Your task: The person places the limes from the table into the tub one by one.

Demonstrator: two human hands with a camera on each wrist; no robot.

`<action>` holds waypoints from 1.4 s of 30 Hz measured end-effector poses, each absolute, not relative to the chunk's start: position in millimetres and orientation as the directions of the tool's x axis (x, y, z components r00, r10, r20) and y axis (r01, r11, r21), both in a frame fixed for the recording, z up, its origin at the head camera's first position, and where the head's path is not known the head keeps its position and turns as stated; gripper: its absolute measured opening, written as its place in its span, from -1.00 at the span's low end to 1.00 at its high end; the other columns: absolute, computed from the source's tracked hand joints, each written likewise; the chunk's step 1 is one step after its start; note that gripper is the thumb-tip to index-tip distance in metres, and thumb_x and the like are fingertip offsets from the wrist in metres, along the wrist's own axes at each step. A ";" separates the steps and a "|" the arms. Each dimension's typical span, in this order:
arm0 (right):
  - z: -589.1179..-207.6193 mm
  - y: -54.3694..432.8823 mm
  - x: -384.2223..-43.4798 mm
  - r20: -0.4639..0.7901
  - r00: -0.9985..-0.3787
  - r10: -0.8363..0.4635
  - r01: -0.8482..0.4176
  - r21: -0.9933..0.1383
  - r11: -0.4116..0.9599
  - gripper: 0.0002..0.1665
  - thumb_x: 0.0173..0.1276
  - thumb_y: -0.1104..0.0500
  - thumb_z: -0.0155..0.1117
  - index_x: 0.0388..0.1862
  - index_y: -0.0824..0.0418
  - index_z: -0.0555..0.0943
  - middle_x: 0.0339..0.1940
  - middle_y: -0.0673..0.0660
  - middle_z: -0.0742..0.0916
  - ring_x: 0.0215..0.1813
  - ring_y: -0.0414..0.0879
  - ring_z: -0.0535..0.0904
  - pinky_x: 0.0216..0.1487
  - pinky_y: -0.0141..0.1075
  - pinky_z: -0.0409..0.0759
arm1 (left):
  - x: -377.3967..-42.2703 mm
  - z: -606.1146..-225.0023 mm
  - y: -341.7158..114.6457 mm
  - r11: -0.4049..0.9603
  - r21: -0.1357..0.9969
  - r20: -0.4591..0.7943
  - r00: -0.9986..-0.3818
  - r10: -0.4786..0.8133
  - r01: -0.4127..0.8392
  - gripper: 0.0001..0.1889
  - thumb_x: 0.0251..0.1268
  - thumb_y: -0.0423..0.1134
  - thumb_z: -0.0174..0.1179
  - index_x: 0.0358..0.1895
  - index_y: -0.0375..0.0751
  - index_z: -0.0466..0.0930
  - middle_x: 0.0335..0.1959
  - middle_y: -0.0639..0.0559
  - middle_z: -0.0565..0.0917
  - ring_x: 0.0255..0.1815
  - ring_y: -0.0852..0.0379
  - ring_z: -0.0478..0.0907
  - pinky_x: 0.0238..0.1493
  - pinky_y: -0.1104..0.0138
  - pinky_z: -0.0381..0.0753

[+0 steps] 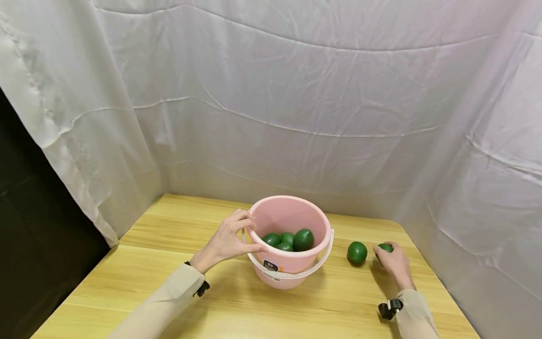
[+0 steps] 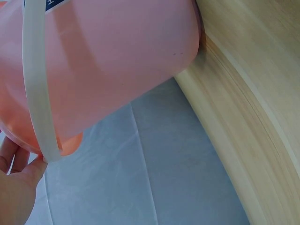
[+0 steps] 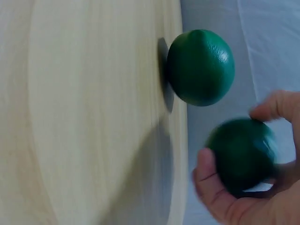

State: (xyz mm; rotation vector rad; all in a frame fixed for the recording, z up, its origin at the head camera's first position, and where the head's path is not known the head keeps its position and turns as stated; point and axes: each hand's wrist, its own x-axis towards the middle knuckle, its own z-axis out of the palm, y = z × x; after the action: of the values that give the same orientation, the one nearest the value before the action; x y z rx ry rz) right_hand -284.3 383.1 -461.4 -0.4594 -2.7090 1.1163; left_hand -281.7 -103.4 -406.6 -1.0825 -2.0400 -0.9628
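A pink bucket [image 1: 282,263] stands on the wooden table, its white handle [image 1: 296,274] hanging down in front. Several smooth dark green fruits [image 1: 303,240] lie inside it. My left hand [image 1: 226,238] grips the bucket's rim on the left side; in the left wrist view the thumb [image 2: 35,169] is at the rim beside the handle's end. Off to the right, my right hand [image 1: 394,263] holds a glossy green fruit [image 3: 241,152] between thumb and curled fingers. Another round green fruit [image 3: 201,68], with a blunt tip, sits on the table just left of that hand.
The light wooden table [image 1: 178,263] has grey-white cloth [image 1: 279,113] hanging behind it and along both sides. A dark panel [image 1: 38,226] shows beyond the cloth at the left. Each wrist wears a small black camera strap [image 1: 390,308].
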 end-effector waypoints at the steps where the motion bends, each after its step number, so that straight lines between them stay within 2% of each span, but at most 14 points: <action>1: -461.6 383.3 -284.2 0.056 -0.931 0.362 0.215 -0.716 0.664 -0.25 0.41 -0.15 0.09 0.35 0.34 0.29 0.11 0.47 0.51 -0.10 0.18 0.58 -0.37 -0.25 0.65 | -281.7 -406.7 -103.4 0.396 0.308 0.786 -0.466 0.406 0.865 -0.53 -0.22 0.17 0.56 -0.33 -0.03 0.63 -0.16 -0.04 0.64 0.00 0.12 0.50 0.05 0.14 0.61; 5: -460.5 382.5 -284.4 0.138 -0.902 0.410 0.196 -0.715 0.671 -0.23 0.36 -0.18 0.19 0.31 0.32 0.32 0.02 0.44 0.56 -0.21 0.11 0.58 -0.46 -0.30 0.50 | -282.0 -406.6 -103.5 0.400 0.308 0.786 -0.468 0.404 0.863 -0.53 -0.24 0.16 0.58 -0.34 -0.03 0.63 -0.15 0.01 0.64 0.01 0.12 0.51 0.07 0.14 0.60; 10: -458.3 378.7 -285.1 0.165 -0.884 0.438 0.167 -0.763 0.625 -0.12 0.27 -0.21 0.32 0.33 0.29 0.25 -0.03 0.40 0.56 -0.38 0.00 0.62 -0.48 -0.30 0.54 | -281.2 -406.0 -103.2 0.399 0.306 0.790 -0.464 0.400 0.864 -0.55 -0.26 0.11 0.60 -0.35 -0.04 0.64 -0.15 0.03 0.63 0.00 0.11 0.52 0.06 0.13 0.60; 17: -451.3 369.1 -289.4 0.233 -0.865 0.444 0.111 -0.775 0.623 -0.24 0.19 -0.16 0.42 0.28 0.12 0.42 0.13 0.31 0.55 -0.03 0.16 0.53 -0.37 -0.33 0.46 | -280.7 -406.4 -102.9 0.396 0.313 0.787 -0.469 0.401 0.863 -0.53 -0.27 0.12 0.60 -0.35 -0.05 0.64 -0.15 0.07 0.63 0.00 0.12 0.52 0.07 0.14 0.60; 20: -445.6 362.9 -291.0 0.241 -0.865 0.440 0.076 -0.804 0.590 -0.27 0.19 -0.06 0.45 0.28 0.12 0.41 0.16 0.31 0.53 0.03 0.18 0.51 -0.31 -0.30 0.48 | -280.9 -406.4 -102.7 0.391 0.312 0.789 -0.465 0.401 0.866 -0.55 -0.25 0.11 0.60 -0.35 -0.05 0.64 -0.16 0.01 0.63 -0.01 0.11 0.52 0.06 0.13 0.60; 25: -435.1 350.2 -290.7 0.245 -0.878 0.412 0.036 -0.823 0.566 -0.30 0.17 0.09 0.45 0.29 0.12 0.43 0.20 0.33 0.51 0.05 0.21 0.50 -0.25 -0.24 0.50 | -280.9 -405.9 -102.9 0.386 0.312 0.790 -0.462 0.402 0.868 -0.55 -0.24 0.11 0.60 -0.35 -0.06 0.63 -0.16 -0.04 0.64 -0.01 0.10 0.51 0.06 0.12 0.61; 34: -414.2 315.6 -287.3 0.282 -0.896 0.344 -0.067 -0.849 0.524 -0.34 0.16 0.12 0.49 0.24 0.05 0.47 0.21 0.27 0.52 0.06 0.16 0.50 -0.20 -0.27 0.51 | -281.3 -405.3 -103.3 0.390 0.304 0.790 -0.459 0.407 0.869 -0.53 -0.26 0.11 0.60 -0.33 -0.06 0.63 -0.17 -0.06 0.64 -0.01 0.11 0.51 0.05 0.13 0.61; 42: -400.5 290.9 -286.8 0.324 -0.904 0.280 -0.145 -0.847 0.512 -0.37 0.11 0.25 0.49 0.18 0.04 0.52 0.16 0.26 0.55 0.01 0.15 0.50 -0.18 -0.24 0.51 | -281.5 -404.5 -103.7 0.382 0.304 0.789 -0.455 0.412 0.873 -0.54 -0.24 0.08 0.60 -0.32 -0.07 0.64 -0.16 -0.07 0.64 -0.02 0.10 0.52 0.05 0.13 0.61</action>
State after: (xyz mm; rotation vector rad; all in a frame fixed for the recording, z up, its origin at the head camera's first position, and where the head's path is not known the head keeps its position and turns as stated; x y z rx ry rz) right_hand -286.8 290.9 -400.5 -0.1115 -2.3344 1.3650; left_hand -281.5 -103.7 -404.5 -1.1001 -2.0295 -0.9685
